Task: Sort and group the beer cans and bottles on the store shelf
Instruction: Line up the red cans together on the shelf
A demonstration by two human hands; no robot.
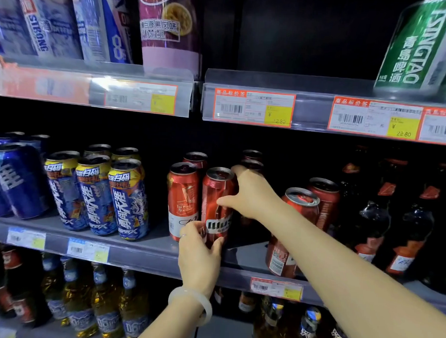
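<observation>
A red can with a black band [215, 201] stands on the middle shelf [148, 244]. My left hand [198, 256] grips its base from below. My right hand [249, 195] curls round its upper right side, fingers reaching behind it. A red and white can [183, 200] stands just left of it, touching or nearly so. More red cans [301, 204] stand to the right behind my forearm, and further ones sit in the dark at the back. Blue and yellow cans [128, 198] form a group at the left.
Dark blue cans [16, 179] fill the far left of the middle shelf. Dark bottles with red labels [374, 222] stand at the right. The top shelf holds tall cans and a green can [418, 44]. Amber bottles [106, 301] line the shelf below. Price tags [254, 108] line the rails.
</observation>
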